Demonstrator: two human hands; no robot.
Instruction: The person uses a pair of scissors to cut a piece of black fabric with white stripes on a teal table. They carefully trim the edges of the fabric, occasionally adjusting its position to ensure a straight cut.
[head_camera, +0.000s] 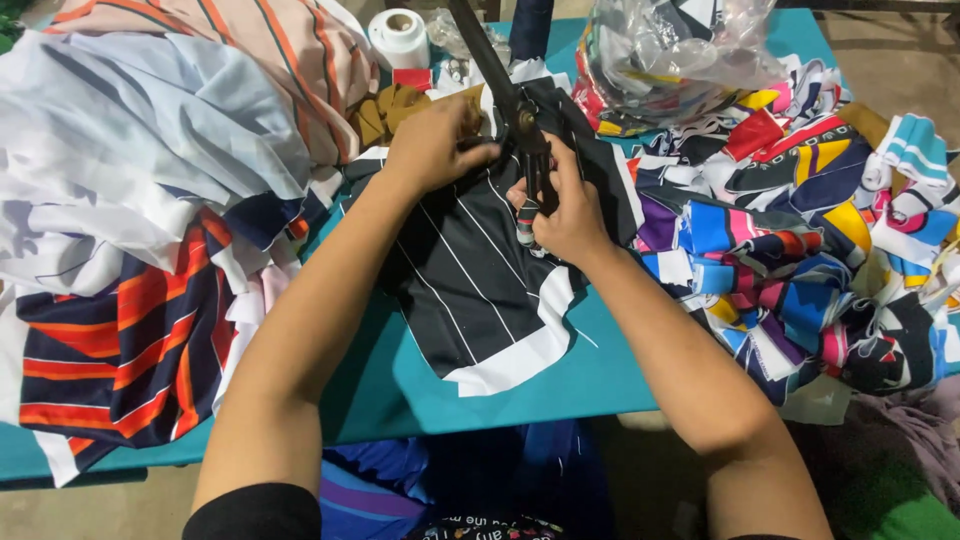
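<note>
Seen from above, a person works at a teal bench (480, 385) crowded with cloth; in the middle lies a black fabric piece (455, 275) with thin white stripes and a white border, spread flat and reaching nearly to the bench's near edge. The left hand (432, 145) presses down on its far edge, fingers curled onto the cloth; the right hand (562, 205) is closed around the handles of large dark scissors (505, 85), whose blades point away across the fabric. The cloth looks thin, light and limp, likely slippery, so it would probably bunch unless pinned flat beside the blades and held by its edge; the scissors look stiff and heavy. Left lies a heap of pale and orange-striped garments (130, 200); right, a pile of bright multicoloured scraps (800, 250); behind, a clear plastic bag (670, 50) and a white tape roll (399, 35).
</note>
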